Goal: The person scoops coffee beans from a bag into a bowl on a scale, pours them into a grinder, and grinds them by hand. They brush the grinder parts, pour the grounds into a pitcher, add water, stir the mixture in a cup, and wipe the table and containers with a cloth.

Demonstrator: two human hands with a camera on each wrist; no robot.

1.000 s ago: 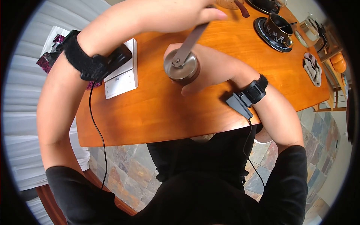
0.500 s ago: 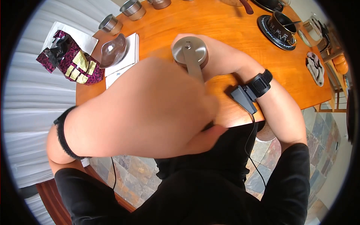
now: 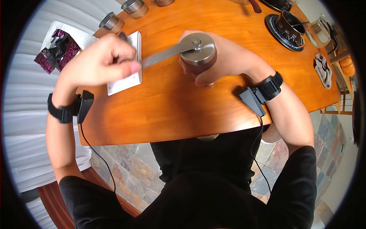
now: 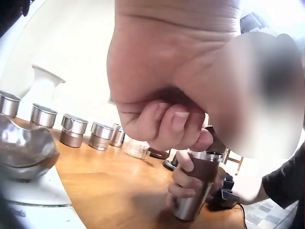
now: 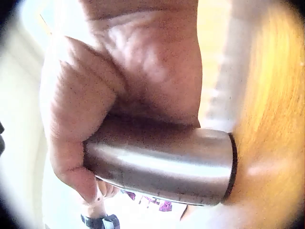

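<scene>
- Head view: my left hand has its fingers curled at the outer end of the crank, thumb along it; my right hand is wrapped around the metal grinder just below its lid.
- Grinder and crank are over the near-middle part of the bench, in front of me.
- 1.0 s ago the crank pointed away from me, and 0.5 s ago back toward my body; now it points out to my left, and my left hand has swung round with it.
- My right hand keeps its grasp, and the grinder sits a little further right than 1.0 s ago.
- My left hand now covers much of the white scale and the lower part of the patterned bag, whose gold labels showed 0.5 s ago.
- The clear dish on the scale is mostly hidden from above, but the left wrist view shows it.
- I can't see the crank's tip inside my fingers, nor tell whether the grinder's base touches the bench.
- Of 3 metal cups along the far edge from above, 1 is cut off; a red-brown handle is cropped too.
- The left wrist view is too blurred at right to make out.
</scene>
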